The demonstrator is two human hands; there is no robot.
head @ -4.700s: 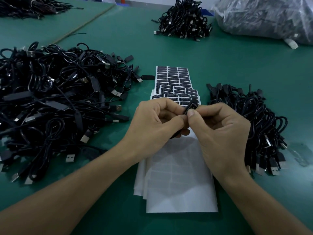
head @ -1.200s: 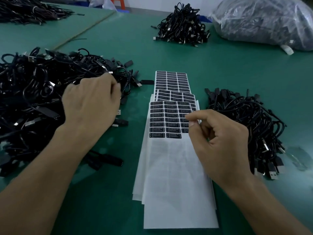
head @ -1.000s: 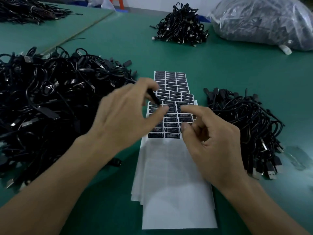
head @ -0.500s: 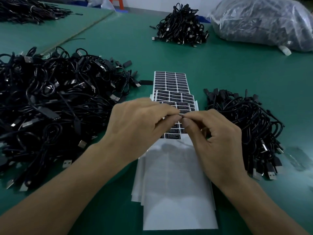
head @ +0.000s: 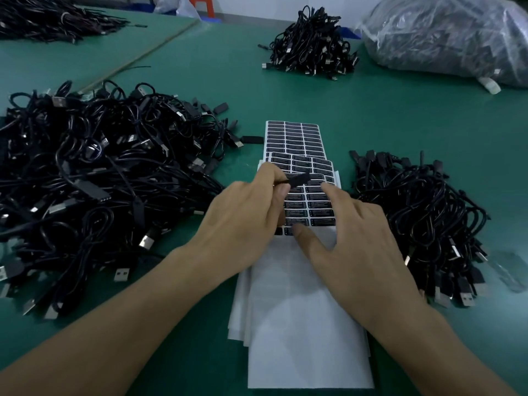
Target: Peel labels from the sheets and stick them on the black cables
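Above the sheet [head: 320,208], right hand [head: 357,247] now spreads clear of left hand [head: 243,221] pinching a cable [head: 297,179]; sticking looks done.

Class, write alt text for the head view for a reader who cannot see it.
A left hand pinches a black cable end over label sheets on a green table; the right hand spreads open over them.

Four heaps of black cables [head: 94,178], one stack of label sheets [head: 294,138], one plastic bag [head: 445,35].
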